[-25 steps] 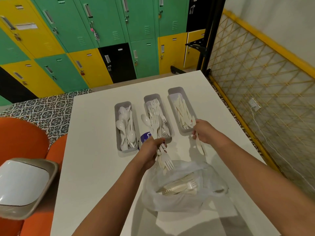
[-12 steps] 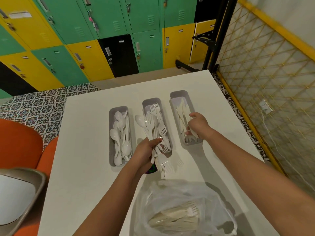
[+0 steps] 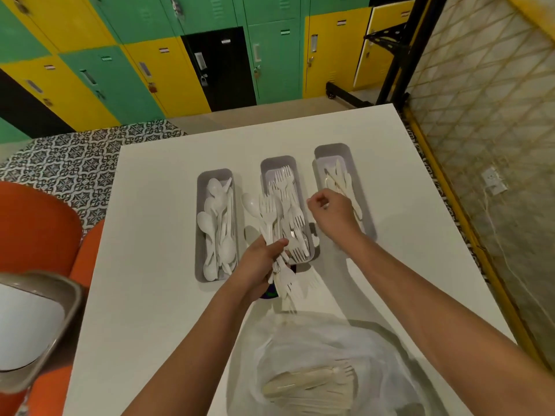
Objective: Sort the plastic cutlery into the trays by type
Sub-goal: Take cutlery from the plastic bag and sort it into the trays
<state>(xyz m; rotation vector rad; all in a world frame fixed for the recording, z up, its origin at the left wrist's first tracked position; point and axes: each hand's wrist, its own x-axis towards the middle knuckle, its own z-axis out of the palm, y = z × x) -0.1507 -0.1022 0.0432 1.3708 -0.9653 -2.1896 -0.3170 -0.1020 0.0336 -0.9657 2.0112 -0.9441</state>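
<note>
Three grey trays stand side by side on the white table. The left tray holds white spoons, the middle tray forks, the right tray knives. My left hand grips a mixed bundle of white cutlery, with a spoon and forks sticking up and more forks pointing down. My right hand hovers between the middle and right trays, its fingers loosely curled with nothing in them. A clear plastic bag with more cutlery lies near me.
An orange chair carrying a grey and white lid-like object stands at the left. Coloured lockers line the far wall. A yellow-framed mesh fence runs along the table's right side.
My right hand let go of the knife in the right tray and drew back toward the middle, empty. The left hand's bundle stayed in place.
</note>
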